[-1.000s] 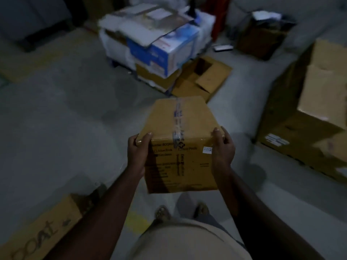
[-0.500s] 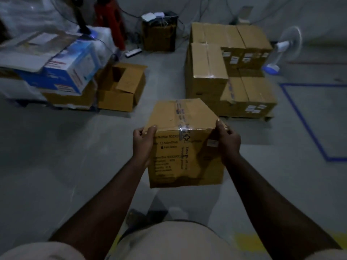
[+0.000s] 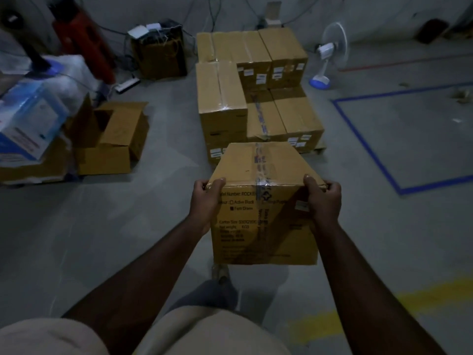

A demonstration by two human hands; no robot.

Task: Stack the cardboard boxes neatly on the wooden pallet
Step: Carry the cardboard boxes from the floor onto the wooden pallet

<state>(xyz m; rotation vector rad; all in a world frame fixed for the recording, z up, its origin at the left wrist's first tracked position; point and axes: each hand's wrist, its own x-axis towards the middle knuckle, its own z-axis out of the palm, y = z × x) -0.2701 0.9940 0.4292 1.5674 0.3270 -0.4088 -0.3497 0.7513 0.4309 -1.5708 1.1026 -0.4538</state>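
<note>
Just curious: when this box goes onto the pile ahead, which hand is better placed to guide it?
Probably the right hand: the pile's low open spot lies on the right. Both hands, left too, grip the box, so both must carry.

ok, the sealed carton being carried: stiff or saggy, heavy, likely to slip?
Probably stiff: the carton keeps flat faces and sharp edges, taped shut. Likely moderate weight: left hand and right hand grip only its top near corners, and it hangs level. Slip seems possible, since nothing supports the bottom and the tape looks glossy.
</note>
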